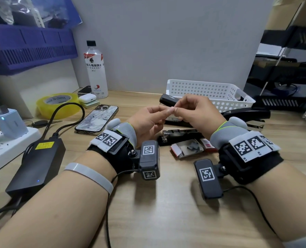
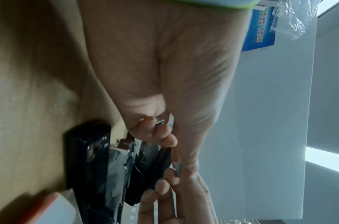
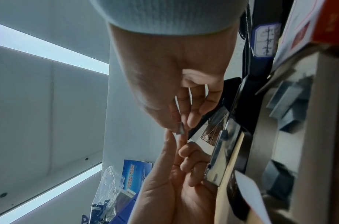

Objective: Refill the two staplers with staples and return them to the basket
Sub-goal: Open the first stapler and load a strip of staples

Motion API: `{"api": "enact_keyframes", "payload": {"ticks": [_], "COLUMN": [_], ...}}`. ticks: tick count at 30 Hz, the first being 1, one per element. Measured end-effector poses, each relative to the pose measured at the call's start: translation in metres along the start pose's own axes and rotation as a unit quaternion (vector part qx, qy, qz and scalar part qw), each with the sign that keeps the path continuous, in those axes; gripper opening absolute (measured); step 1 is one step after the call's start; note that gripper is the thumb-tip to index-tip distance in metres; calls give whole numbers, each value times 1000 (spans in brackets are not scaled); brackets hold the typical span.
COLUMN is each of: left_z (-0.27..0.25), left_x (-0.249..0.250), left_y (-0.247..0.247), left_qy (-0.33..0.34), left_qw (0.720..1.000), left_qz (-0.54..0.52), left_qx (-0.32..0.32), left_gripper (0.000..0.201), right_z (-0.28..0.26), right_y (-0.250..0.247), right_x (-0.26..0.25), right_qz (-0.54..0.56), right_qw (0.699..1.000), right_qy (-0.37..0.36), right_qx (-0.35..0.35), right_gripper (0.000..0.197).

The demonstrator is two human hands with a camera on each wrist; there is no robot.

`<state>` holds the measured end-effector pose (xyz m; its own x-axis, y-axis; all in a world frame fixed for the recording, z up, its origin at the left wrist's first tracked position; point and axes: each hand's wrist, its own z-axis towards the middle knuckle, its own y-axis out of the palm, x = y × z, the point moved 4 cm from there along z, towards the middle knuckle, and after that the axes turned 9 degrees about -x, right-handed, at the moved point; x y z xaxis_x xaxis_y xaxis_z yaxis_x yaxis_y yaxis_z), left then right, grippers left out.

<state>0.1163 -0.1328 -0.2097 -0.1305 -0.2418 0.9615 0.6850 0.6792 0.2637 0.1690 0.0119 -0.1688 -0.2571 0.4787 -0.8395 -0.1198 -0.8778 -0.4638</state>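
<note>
Staples (image 3: 180, 128), a short stiff strip, sit pinched between right hand (image 1: 193, 111) and left hand (image 1: 148, 119) fingertips. Light and brittle, probably; best held by its sides.

On the surface (image 1: 166, 212) were 2 staplers: 1 opened (image 1: 180, 136), 1 larger (image 1: 247, 113). There was 1 white basket (image 1: 211, 90), 1 opened staple box (image 1: 186, 149), 1 bottle (image 1: 95, 68), 1 tape roll (image 1: 57, 106) and 1 phone (image 1: 96, 119).

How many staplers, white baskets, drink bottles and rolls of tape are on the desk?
Staplers: 2, one large and one small
White basket: 1
Drink bottle: 1
Roll of tape: 1
Total: 5
</note>
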Motion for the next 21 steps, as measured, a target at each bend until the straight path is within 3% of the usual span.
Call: {"api": "enact_keyframes", "payload": {"ticks": [9,14,18,21], "left_z": [1,1,0,0], "left_x": [-3,-7,-10,-13], "left_y": [-5,0,2,4], "left_qy": [-3,-30,-52,-49], "left_qw": [999,998,995,996], "left_qz": [40,58,83,78], "left_qx": [8,-3,-6,0], "left_gripper": [21,25,33,24], "right_z": [-5,-9,-13,-13], "right_y": [-5,-13,-23,-33], "right_x": [-2,-1,1,5], "right_qz": [-21,-21,-73,-122], "right_qw": [997,993,987,981], "right_qy": [-20,4,18,27], "right_qx": [-67,-117,-144,-149], "right_gripper": [15,15,12,12]}}
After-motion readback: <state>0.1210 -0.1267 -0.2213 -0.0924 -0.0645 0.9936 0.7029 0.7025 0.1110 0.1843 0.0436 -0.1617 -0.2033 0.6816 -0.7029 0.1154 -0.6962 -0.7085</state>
